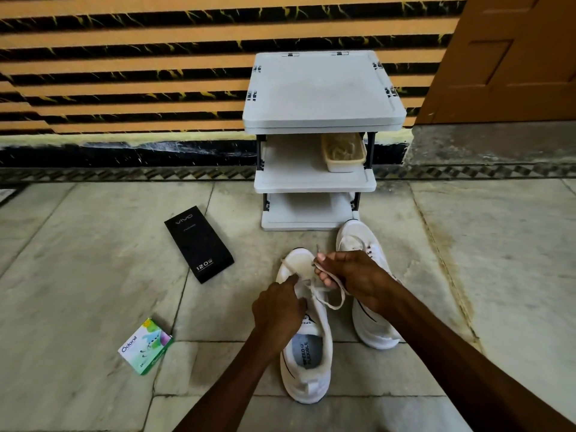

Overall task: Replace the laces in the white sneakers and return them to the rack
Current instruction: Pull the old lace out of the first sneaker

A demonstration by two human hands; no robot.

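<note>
Two white sneakers stand on the stone floor in front of a grey rack (pixel 314 183). The nearer sneaker (pixel 307 363) points toward the rack, its insole showing. My left hand (pixel 277 310) rests on its tongue area, the index finger stretched toward the eyelets and touching the off-white lace (pixel 332 304). My right hand (pixel 352 275) pinches a strand of that lace above the toe, with a loop hanging below the fingers. The second sneaker (pixel 369 322) lies to the right, partly hidden behind my right hand and wrist.
A beige tray (pixel 343 154) sits on the rack's middle shelf. A black box (pixel 199 243) lies on the floor to the left of the shoes. A small green and white carton (pixel 145 346) lies nearer, at the left. A brown door (pixel 511 57) stands at the right.
</note>
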